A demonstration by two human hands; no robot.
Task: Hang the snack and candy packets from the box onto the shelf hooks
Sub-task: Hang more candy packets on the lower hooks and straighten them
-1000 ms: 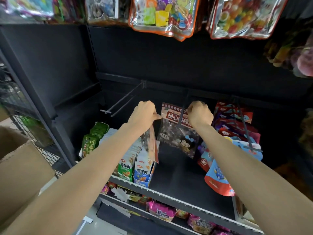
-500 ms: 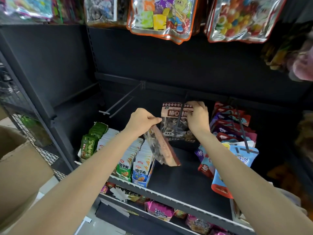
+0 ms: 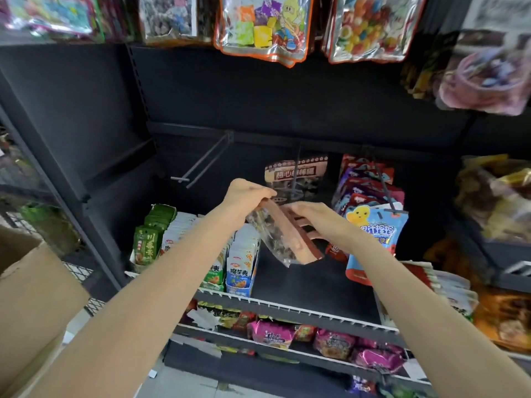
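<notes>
A snack packet (image 3: 283, 239) hangs tilted in front of the shelf, pinched at its top corner by the left hand (image 3: 247, 196), whose fingers curl round the edge. The right hand (image 3: 311, 216) lies against the packet's red strip from the right, fingers straight and relaxed. Beyond the fingertips, a matching packet (image 3: 296, 175) hangs on a hook (image 3: 298, 170). Left of the left hand juts a bare hook (image 3: 201, 162). A cardboard box (image 3: 31, 288) sits at the lower left.
</notes>
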